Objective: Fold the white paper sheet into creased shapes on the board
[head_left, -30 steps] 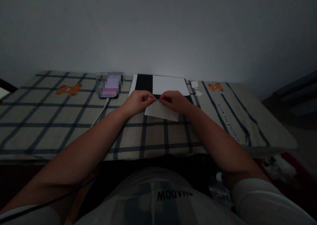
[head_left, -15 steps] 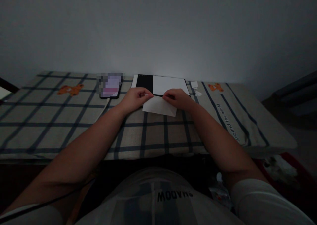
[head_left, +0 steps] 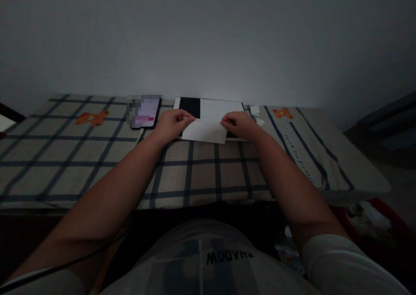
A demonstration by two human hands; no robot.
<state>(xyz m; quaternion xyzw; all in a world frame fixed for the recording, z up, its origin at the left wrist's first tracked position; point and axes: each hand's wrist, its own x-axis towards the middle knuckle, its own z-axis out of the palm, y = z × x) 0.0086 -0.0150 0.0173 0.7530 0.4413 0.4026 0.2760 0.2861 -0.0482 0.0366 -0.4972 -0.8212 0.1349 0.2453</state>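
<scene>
A small white sheet of paper [head_left: 204, 131] hangs between my two hands, tilted toward me. My left hand [head_left: 175, 122] pinches its upper left corner between thumb and fingers. At the upper right corner, my right hand [head_left: 239, 123] pinches it the same way. Behind the sheet lies a flat black board [head_left: 190, 107] with a white border, and a larger white paper [head_left: 222, 108] covers its right part. The sheet hides the board's front middle.
A phone [head_left: 147, 113] with a white cable [head_left: 138, 138] lies left of my left hand. Several white paper scraps [head_left: 255, 110] sit right of the board. A checked cloth [head_left: 201, 173] with bear prints covers the table, which meets a wall [head_left: 208, 39] behind.
Both hands have moved slightly away from me and farther apart. The sheet has risen with them and now overlaps the board more, its top edge pulled straight.
</scene>
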